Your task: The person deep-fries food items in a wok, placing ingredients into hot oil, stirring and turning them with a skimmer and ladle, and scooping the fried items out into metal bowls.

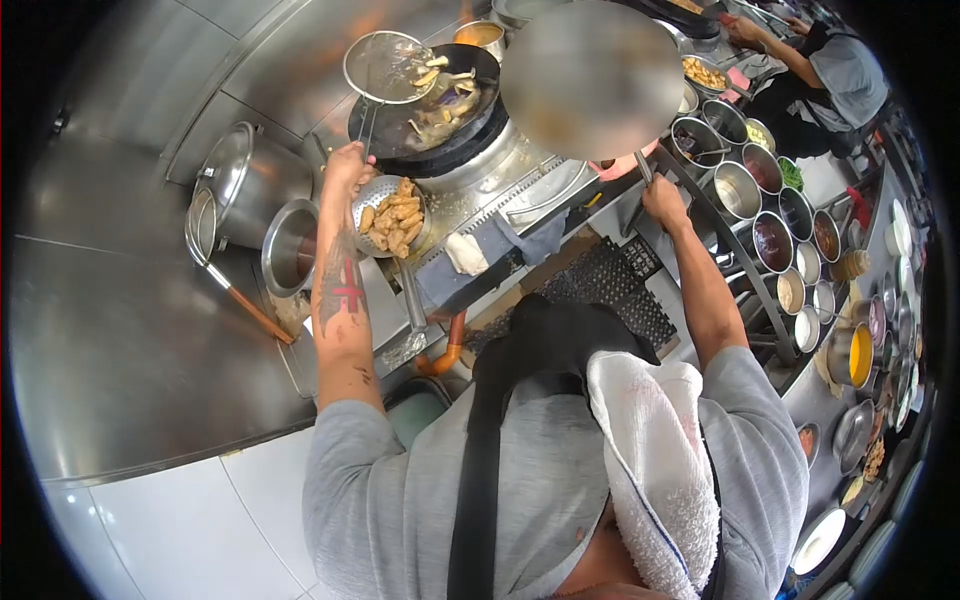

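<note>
My left hand (348, 170) is closed around the long handle of a round wire mesh strainer (385, 68). The strainer hangs over the edge of a dark wok (425, 135), with some food pieces at its right side. Pale strips and a bit of purple food lie in the wok's liquid. Just below my left hand, a perforated ladle (412, 285) holds browned, fried pieces (395, 218). My right hand (665, 200) grips a thin handle (643, 165); its far end disappears behind a blurred oval, so its kind cannot be told.
A large steel pot (255, 175), a steel bowl (290, 245) and a wooden-handled strainer (240, 290) stand at left. A white cloth (465, 254) lies on the counter edge. Several ingredient containers (737, 190) fill the right side. Another person (845, 80) works at top right.
</note>
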Action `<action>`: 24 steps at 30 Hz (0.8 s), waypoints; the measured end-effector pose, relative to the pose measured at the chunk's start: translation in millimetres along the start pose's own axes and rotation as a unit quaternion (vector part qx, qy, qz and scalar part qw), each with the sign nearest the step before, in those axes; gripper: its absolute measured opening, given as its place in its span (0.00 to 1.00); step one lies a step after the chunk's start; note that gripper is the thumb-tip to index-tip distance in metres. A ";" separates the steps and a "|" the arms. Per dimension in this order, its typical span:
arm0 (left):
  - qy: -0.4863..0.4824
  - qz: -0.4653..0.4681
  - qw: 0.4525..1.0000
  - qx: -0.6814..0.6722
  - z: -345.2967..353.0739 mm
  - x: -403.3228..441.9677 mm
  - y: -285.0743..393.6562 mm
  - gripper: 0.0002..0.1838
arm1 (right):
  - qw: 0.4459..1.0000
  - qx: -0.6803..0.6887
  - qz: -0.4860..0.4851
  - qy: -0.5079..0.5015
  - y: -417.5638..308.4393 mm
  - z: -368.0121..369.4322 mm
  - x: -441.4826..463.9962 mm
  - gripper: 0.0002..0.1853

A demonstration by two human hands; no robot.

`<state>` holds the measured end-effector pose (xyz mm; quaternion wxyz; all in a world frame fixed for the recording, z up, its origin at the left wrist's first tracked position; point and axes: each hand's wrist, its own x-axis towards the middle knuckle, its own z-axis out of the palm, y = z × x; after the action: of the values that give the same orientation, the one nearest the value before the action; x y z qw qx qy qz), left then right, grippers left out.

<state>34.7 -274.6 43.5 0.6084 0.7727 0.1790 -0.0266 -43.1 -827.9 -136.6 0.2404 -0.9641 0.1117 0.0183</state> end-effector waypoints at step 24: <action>-0.132 -0.165 0.976 -0.057 -40.4 77.8 -85.0 0.08 | 0.990 0.002 -0.110 0.091 33.5 43.8 -98.6 0.29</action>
<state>73.9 -200.6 -45.3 0.6569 0.6863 0.2231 -0.2185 -145.9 -815.8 -182.0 0.2313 -0.9678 0.0268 -0.0960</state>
